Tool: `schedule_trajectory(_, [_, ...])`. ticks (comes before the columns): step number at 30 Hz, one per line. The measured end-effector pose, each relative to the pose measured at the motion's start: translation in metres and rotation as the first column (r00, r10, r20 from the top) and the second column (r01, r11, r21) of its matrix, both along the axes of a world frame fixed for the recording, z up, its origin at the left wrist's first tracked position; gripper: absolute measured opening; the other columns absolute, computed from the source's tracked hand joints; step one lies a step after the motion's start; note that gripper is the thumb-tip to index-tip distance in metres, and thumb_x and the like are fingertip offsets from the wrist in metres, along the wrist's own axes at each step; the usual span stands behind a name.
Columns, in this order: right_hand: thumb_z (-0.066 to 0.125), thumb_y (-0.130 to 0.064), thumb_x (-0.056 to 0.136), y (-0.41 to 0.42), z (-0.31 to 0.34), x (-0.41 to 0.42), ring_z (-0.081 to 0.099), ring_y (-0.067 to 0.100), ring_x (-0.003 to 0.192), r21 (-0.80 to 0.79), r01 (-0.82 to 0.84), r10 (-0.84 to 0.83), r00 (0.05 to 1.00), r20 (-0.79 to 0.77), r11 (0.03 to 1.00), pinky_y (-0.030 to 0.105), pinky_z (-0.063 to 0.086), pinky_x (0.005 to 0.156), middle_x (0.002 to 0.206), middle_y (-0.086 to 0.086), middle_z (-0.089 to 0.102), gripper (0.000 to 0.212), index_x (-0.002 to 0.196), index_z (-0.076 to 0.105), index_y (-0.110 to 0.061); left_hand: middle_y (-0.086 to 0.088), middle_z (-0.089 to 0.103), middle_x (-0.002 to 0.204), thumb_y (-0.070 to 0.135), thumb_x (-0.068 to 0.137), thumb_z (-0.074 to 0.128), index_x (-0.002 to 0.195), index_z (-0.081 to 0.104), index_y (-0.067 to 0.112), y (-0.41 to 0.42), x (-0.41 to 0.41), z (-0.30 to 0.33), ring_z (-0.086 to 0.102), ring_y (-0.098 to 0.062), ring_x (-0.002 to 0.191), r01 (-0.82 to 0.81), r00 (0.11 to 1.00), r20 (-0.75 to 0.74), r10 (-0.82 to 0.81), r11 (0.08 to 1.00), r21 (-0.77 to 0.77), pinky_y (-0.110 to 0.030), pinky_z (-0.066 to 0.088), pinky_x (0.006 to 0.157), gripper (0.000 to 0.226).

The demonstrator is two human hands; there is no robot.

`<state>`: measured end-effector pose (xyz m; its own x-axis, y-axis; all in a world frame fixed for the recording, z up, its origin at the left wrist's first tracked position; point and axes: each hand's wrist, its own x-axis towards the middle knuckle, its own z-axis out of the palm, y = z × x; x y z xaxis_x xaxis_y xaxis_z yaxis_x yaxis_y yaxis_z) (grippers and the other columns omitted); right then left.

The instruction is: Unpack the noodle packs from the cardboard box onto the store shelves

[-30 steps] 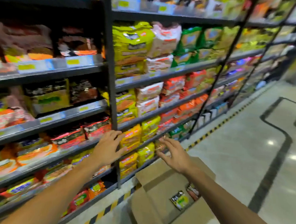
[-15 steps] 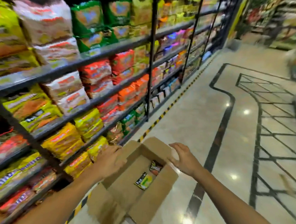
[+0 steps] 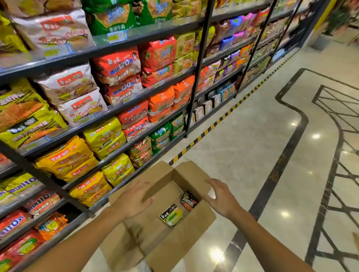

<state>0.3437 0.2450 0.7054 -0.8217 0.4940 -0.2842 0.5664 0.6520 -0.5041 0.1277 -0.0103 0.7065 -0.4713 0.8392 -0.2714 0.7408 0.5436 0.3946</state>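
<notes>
An open cardboard box (image 3: 180, 241) stands on the floor by the foot of the shelves, its flaps folded outward. Inside lie two noodle packs: a black and yellow pack (image 3: 171, 216) and a black and red pack (image 3: 189, 200). My left hand (image 3: 133, 198) hovers with spread fingers over the box's left flap. Over the right flap my right hand (image 3: 219, 196) hangs open, holding nothing. Dark metal store shelves (image 3: 121, 109) filled with noodle packs run along the left.
Yellow, red, orange, green and white multi-packs crowd every shelf level. A yellow and black hazard strip (image 3: 212, 127) marks the shelf base. Glossy tiled floor (image 3: 247, 140) with dark inlaid lines stretches to the right. A blurred object (image 3: 358, 247) shows at the right edge.
My view swung right and down from the shelves to the box. Both hands dropped from the shelf level to just above the box flaps, still holding nothing.
</notes>
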Motion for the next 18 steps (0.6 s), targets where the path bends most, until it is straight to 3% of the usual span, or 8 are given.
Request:
schedule_trajectory(4, [0.057, -0.044, 0.097, 0.026, -0.026, -0.024, 0.028, 0.024, 0.145, -0.014, 0.018, -0.016, 0.996, 0.088, 1.0, 0.032, 0.024, 0.117, 0.156, 0.004, 0.035, 0.061, 0.15, 0.038, -0.021, 0.002, 0.033, 0.153, 0.053, 0.094, 0.041, 0.151, 0.032, 0.024, 0.018, -0.024, -0.044, 0.026, -0.02, 0.141, -0.03, 0.993, 0.108, 0.037, 0.997, -0.067, -0.03, 0.021, 0.114, 0.065])
schedule_trajectory(10, [0.054, -0.045, 0.098, 0.068, -0.068, -0.049, 0.031, 0.023, 0.144, -0.035, 0.013, -0.004, 0.971, 0.237, 0.999, 0.029, 0.025, 0.115, 0.156, 0.003, 0.037, 0.059, 0.15, 0.037, -0.022, 0.001, 0.03, 0.155, 0.047, 0.099, 0.041, 0.152, 0.029, 0.024, 0.045, -0.048, -0.094, 0.023, -0.021, 0.145, -0.098, 0.961, 0.24, 0.135, 0.982, -0.162, -0.033, 0.018, 0.118, 0.06])
schedule_trajectory(15, [0.054, -0.046, 0.098, 0.111, -0.116, -0.077, 0.029, 0.024, 0.145, -0.094, -0.006, 0.037, 0.942, 0.334, 0.996, 0.032, 0.025, 0.116, 0.158, 0.003, 0.035, 0.061, 0.152, 0.035, -0.024, -0.008, 0.05, 0.144, 0.054, 0.089, 0.029, 0.144, 0.045, 0.014, 0.075, -0.058, -0.142, 0.041, -0.025, 0.136, -0.152, 0.917, 0.336, 0.213, 0.968, -0.198, -0.034, 0.03, 0.111, 0.07])
schedule_trajectory(18, [0.054, -0.046, 0.098, 0.14, -0.161, -0.101, 0.028, 0.022, 0.145, -0.145, 0.004, 0.05, 0.93, 0.363, 0.989, 0.031, 0.026, 0.115, 0.159, 0.002, 0.034, 0.063, 0.153, 0.032, -0.024, -0.003, 0.053, 0.137, 0.053, 0.085, 0.041, 0.136, 0.052, 0.024, 0.098, -0.064, -0.196, 0.047, -0.026, 0.13, -0.27, 0.864, 0.365, 0.347, 0.931, -0.245, -0.037, 0.039, 0.108, 0.06])
